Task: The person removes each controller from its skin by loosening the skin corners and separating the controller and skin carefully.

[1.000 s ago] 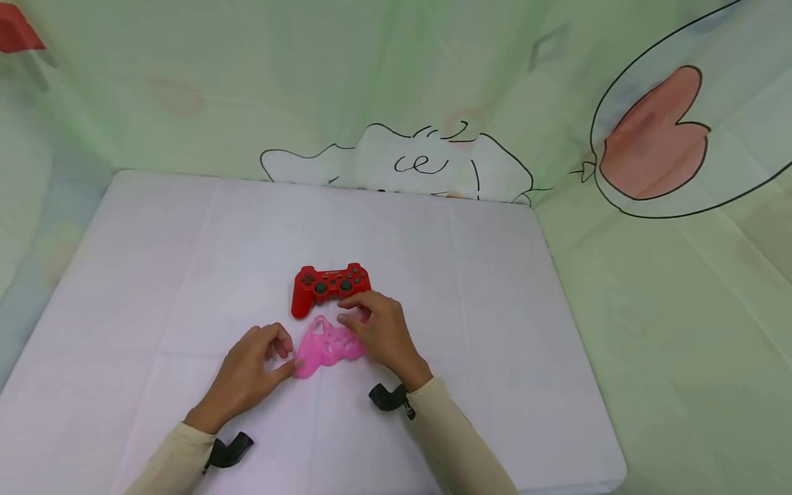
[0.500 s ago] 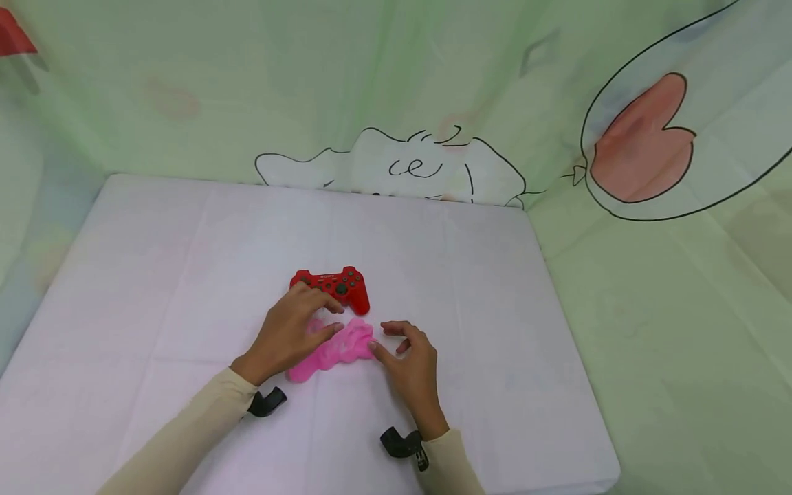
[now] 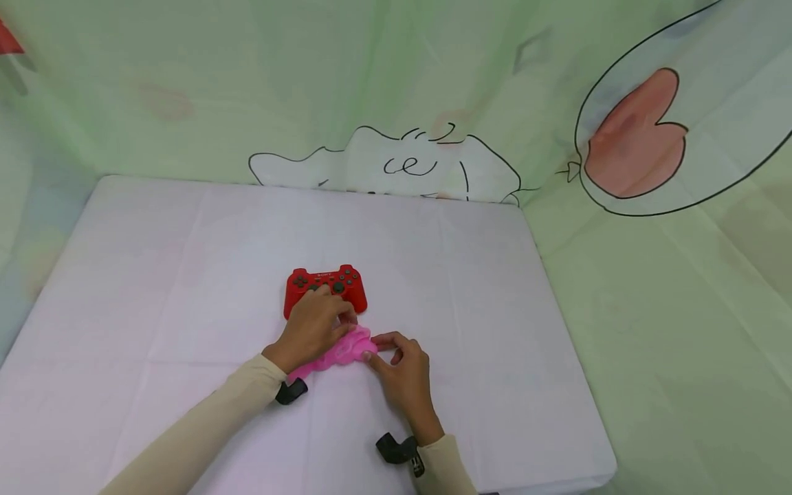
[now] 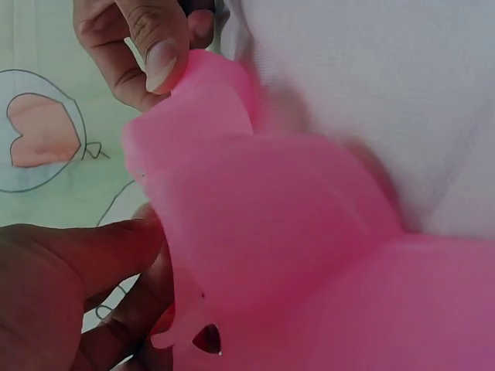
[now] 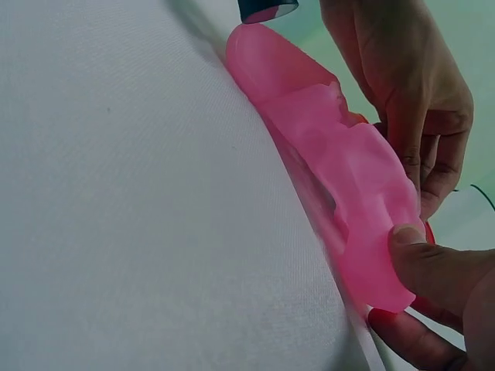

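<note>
A soft pink silicone controller skin lies crumpled on the white table, its cut-out holes partly folded. At its far edge my left hand pinches the rim between thumb and fingers; the left wrist view shows the thumb on the pink sheet's edge. My right hand pinches the skin's right end, with the thumb on top in the right wrist view. Just beyond lies a red game controller, face up, buttons and sticks showing. The left hand covers part of its near side.
The white-covered table stretches out on all sides of the hands. Behind and to the right hangs a pale green curtain with cartoon drawings. Black wrist cameras sit on both wrists.
My left hand has moved from the skin's left end over to its far edge, in front of the controller. The right hand has drawn back toward me and now grips the right end.
</note>
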Motion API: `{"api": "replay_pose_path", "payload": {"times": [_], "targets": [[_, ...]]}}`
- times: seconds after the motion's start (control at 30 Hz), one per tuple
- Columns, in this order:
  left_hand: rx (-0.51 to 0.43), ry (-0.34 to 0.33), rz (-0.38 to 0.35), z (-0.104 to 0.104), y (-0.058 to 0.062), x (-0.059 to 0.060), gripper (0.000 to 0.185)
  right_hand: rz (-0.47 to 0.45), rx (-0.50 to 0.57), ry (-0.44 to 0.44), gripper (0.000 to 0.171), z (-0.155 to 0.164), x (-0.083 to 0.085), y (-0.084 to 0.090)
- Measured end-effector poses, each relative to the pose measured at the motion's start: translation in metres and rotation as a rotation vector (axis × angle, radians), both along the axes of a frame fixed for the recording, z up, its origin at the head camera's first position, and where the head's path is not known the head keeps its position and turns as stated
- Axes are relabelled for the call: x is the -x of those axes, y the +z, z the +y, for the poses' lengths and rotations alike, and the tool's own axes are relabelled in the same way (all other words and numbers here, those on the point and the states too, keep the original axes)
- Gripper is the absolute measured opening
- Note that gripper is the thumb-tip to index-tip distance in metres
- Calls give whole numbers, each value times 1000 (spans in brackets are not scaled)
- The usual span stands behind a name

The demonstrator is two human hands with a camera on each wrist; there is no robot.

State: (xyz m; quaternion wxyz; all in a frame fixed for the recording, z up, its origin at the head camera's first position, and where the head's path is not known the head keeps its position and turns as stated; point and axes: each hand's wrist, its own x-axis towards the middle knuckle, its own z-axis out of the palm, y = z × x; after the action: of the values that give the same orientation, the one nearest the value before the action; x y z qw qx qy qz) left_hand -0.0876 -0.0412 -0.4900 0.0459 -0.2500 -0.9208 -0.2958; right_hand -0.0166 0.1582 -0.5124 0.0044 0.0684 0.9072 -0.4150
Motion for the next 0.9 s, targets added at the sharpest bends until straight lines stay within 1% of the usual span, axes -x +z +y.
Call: {"api": "replay_pose_path", "payload": {"times": [0.2,0.3,0.4,0.5,0.6,0.67,0.77,0.83,0.9], "targets": [[-7,15,5,3,-3,1,16,-3,15,-6,30,1,-3,0],[-18,24,-3,4,-3,1,15,4,15,-14,26,2,-5,0],[-25,49,2,4,-1,3,15,21,20,-42,21,4,-11,-1],[-31,69,10,4,1,3,15,17,29,-76,21,5,-18,-2],[-32,57,11,4,2,3,16,-11,13,-98,26,7,-25,-1],[-42,41,9,3,2,1,18,-22,-15,-96,28,8,-27,0],[-87,30,2,-4,7,-6,24,-7,-44,-75,31,11,-27,5],[-126,38,-4,-13,12,-12,26,7,-29,-42,31,13,-26,10],[-180,60,-30,-25,18,-20,25,11,-1,12,30,15,-23,14]]}}
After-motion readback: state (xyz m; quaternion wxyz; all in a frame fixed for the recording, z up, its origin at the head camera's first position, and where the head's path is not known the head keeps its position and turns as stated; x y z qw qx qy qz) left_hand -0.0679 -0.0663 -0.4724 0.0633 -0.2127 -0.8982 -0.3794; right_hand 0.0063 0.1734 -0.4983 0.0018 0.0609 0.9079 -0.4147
